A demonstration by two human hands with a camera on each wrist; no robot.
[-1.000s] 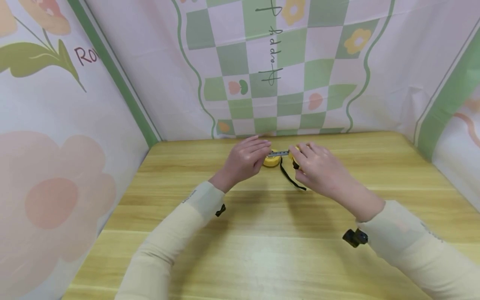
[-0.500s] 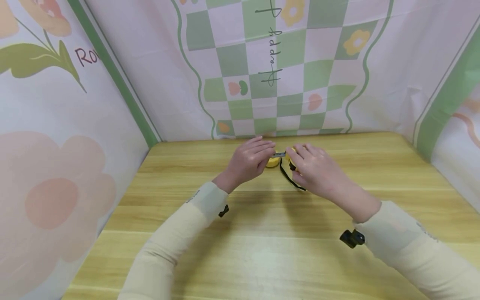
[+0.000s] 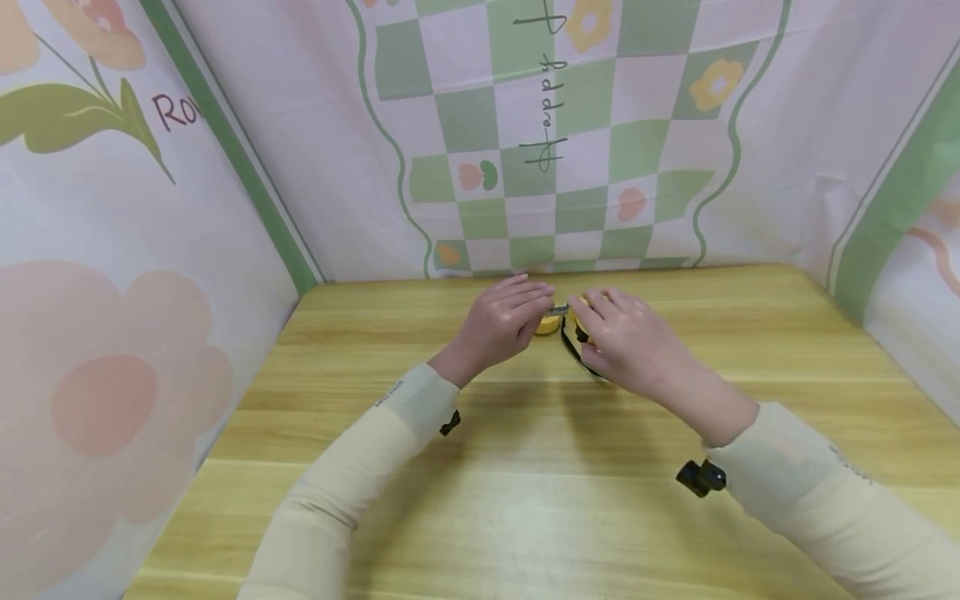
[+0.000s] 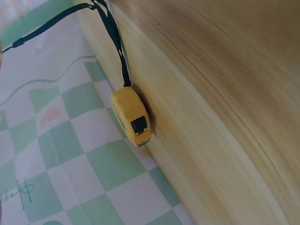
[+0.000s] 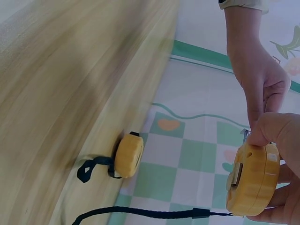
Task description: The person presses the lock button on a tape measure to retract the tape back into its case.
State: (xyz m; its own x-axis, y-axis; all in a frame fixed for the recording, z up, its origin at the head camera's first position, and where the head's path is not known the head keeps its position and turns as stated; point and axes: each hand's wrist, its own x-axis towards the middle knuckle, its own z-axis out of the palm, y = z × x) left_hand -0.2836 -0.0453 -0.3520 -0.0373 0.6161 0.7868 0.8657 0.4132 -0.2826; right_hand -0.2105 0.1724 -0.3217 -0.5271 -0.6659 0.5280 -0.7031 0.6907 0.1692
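In the head view my left hand (image 3: 504, 321) pinches the end of a short metal tape blade (image 3: 558, 310). My right hand (image 3: 628, 343) grips the yellow case of that tape measure (image 5: 253, 180), raised over the table. From its lower end in the right wrist view hangs a black wrist strap (image 5: 154, 212). A second yellow tape measure (image 4: 131, 115) stands on the table with a black strap (image 4: 112, 33) of its own. Seen from the head, this second tape measure (image 3: 548, 325) is partly hidden behind the left fingers.
The wood-grain table (image 3: 517, 500) runs back to a wall hanging (image 3: 585, 167) with green and white checks. Another printed cloth (image 3: 135, 333) hangs along the left side. Small black devices (image 3: 701, 477) sit at both cuffs.
Both hands have come closer together, the left moving right and the right moving slightly left. Less blade shows between them. The second tape measure stays in place, now more covered.
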